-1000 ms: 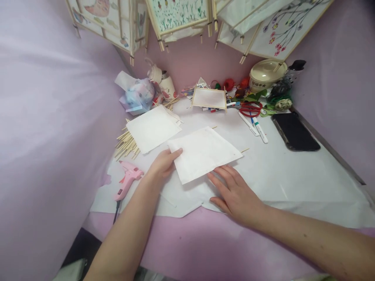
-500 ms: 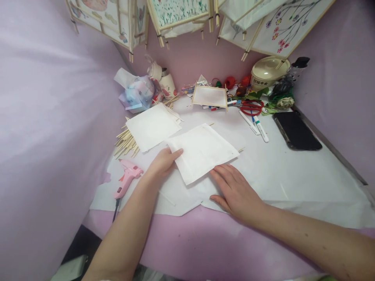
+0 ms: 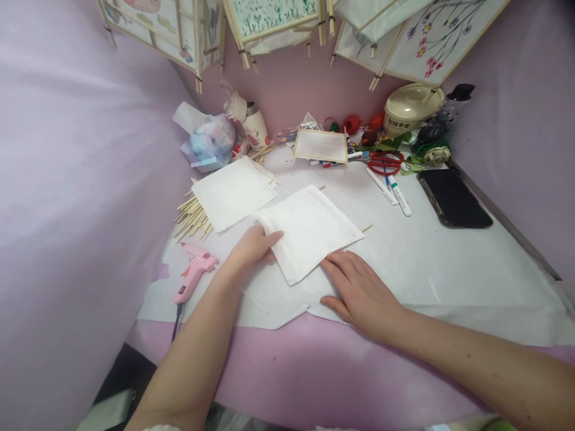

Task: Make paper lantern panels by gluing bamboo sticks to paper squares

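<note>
Your hands are apart. Your left hand (image 3: 257,245) pinches the white panel (image 3: 309,233), thumb on top; your right hand (image 3: 359,293) lies palm down, fingers extended, at its near right edge, contact uncertain. Since one second ago, the panel has turned slightly counterclockwise. It sits right of the glue gun (image 3: 194,272), one corner toward you, stick ends (image 3: 368,228) pointing away right; nearly square, no long axis discernible. White sheeting (image 3: 449,269) covers the work surface. Beyond the gun: bamboo sticks (image 3: 192,219); far to its right, a phone (image 3: 456,199). Painted lanterns (image 3: 278,24) hang beyond it, before a pink wall (image 3: 278,90).
</note>
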Motion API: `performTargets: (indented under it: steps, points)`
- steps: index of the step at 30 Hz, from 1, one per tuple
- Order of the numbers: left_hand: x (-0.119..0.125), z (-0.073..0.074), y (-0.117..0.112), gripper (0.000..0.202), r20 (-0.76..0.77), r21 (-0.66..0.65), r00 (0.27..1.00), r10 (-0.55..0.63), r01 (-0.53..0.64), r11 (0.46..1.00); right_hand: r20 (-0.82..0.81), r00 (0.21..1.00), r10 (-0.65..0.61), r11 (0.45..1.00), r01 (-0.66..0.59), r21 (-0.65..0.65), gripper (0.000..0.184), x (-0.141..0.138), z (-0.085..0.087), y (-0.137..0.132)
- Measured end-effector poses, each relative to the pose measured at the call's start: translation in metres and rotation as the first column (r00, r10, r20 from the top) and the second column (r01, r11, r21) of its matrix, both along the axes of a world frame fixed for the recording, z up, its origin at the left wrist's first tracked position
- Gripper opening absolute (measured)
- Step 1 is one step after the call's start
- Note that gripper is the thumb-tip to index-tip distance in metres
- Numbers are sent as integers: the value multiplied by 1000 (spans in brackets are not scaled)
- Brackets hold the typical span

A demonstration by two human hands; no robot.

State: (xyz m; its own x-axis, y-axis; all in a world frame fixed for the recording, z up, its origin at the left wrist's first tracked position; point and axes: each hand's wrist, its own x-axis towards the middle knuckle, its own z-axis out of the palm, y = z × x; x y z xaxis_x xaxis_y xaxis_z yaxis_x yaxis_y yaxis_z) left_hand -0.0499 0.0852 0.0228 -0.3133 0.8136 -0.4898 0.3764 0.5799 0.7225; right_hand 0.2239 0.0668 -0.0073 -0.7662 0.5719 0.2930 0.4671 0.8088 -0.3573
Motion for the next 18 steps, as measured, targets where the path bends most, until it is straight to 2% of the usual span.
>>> performTargets:
  steps: [5, 10, 18]
  points:
    - [4, 10, 1, 24, -181, -59, 981, -75, 65, 996, 0, 1000, 1, 999, -1, -46, 51, -1, 2, 2]
    - [11, 16, 1, 24, -349, -81, 929, -120, 97, 992, -30, 999, -12, 998, 11, -59, 50, -4, 2, 4]
    - [18, 21, 1, 32, -458, -92, 870, -182, 157, 983, 7, 999, -38, 998, 38, -44, 21, -13, 7, 15]
